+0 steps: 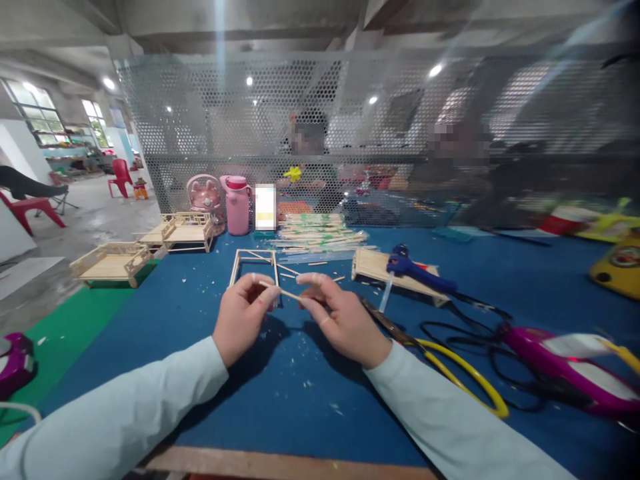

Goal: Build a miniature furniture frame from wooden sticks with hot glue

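Blue tabletop (305, 413) spans the lower centre; above it, left hand (241, 319) and right hand (349, 325) pinch a thin stick (290, 295) near the open wooden frame (275, 268). This seems a handling step; moving the stick calls for light, even pressure.

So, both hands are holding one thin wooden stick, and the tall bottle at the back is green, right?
Not quite: the tall bottle is pink, as the head view shows. The left hand and right hand do hold one thin wooden stick.
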Demonstrator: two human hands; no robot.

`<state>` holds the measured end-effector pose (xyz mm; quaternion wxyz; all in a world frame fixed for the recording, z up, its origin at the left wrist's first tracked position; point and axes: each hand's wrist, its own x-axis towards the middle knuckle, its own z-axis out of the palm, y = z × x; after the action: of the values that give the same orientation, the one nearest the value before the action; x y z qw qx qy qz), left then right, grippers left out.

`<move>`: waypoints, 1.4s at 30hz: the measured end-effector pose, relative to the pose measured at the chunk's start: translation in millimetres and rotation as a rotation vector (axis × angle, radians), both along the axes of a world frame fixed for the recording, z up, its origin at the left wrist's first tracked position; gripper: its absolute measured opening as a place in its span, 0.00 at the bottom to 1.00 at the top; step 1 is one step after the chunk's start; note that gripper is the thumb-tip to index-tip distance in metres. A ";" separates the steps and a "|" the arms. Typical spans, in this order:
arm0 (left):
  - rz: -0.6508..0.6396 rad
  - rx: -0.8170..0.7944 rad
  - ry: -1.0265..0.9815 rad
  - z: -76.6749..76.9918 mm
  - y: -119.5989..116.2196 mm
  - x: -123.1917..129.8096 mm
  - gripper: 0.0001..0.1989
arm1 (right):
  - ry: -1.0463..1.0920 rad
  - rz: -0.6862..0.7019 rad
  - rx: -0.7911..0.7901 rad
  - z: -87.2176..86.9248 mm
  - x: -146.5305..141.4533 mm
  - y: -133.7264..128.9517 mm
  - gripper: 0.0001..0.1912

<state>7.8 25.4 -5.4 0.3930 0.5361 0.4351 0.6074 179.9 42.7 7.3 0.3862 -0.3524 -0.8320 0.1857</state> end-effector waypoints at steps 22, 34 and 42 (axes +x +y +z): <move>0.404 -0.020 0.478 -6.3 26.9 -77.0 0.19 | 0.046 -0.085 -0.188 -5.6 -7.0 9.7 0.05; -0.111 -0.049 0.781 -11.9 31.7 -86.8 0.34 | 0.212 -0.031 -0.465 -22.4 -18.8 21.0 0.04; -0.008 -0.266 -0.013 0.5 13.6 -43.9 0.27 | 0.341 -0.070 -0.388 3.6 -7.9 12.5 0.08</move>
<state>-36.0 39.1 -4.9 0.4658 0.4772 0.5069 0.5462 172.1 55.2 10.9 0.4524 -0.4120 -0.6908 0.3852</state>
